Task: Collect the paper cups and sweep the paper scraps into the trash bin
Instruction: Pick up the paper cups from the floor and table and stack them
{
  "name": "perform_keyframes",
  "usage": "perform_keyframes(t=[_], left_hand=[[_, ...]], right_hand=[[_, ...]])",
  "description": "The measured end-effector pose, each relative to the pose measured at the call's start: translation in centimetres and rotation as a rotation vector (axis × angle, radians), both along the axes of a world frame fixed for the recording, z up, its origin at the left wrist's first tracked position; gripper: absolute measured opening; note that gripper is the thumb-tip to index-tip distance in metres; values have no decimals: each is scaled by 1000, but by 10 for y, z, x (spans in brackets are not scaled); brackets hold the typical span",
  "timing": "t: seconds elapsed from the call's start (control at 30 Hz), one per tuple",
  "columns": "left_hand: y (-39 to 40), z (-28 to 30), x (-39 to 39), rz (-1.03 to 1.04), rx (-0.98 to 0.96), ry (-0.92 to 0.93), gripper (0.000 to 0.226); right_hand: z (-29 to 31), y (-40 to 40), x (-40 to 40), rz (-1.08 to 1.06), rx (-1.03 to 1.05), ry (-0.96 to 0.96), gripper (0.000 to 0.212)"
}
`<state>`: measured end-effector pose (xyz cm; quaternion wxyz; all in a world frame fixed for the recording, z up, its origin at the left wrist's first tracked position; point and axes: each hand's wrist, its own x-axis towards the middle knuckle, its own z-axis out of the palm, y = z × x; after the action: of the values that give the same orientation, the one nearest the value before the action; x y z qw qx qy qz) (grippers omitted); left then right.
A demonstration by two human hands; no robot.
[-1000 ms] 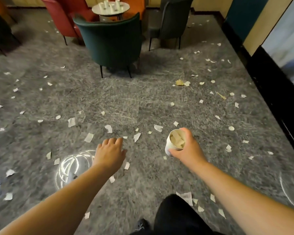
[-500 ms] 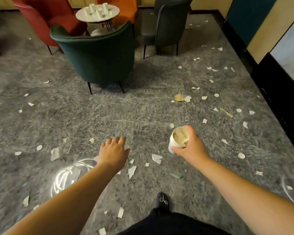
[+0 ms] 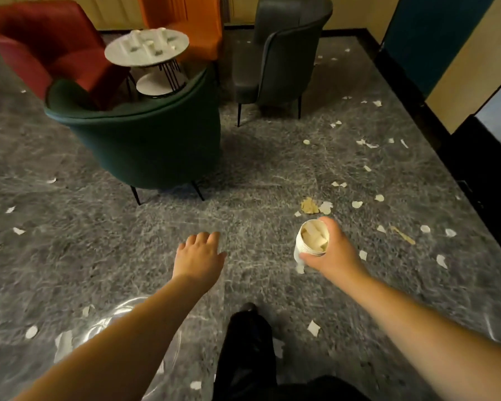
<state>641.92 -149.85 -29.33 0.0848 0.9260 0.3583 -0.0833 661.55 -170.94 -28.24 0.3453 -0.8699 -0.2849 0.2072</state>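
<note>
Head view: my right hand [image 3: 334, 256] fingers grip ribbed white cup stack [image 3: 311, 241], scraps inside; left hand [image 3: 200, 256] fingers loose, empty; tabletop [image 3: 146, 47] cups blurred.

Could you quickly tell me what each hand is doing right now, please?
Left hand: open, fingers relaxed, holding nothing.
Right hand: gripping a stack of paper cups with scraps inside.
</note>
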Motion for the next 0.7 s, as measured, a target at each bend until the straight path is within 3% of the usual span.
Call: perform_keyframes(t=[0.3,0.7], left_hand=[[167,17,167,-122,17,37,54],[345,14,394,-104,1,-1,52]], right_hand=[[18,149,138,-138,-16,13,75],[7,341,365,-119,-3,5,80]])
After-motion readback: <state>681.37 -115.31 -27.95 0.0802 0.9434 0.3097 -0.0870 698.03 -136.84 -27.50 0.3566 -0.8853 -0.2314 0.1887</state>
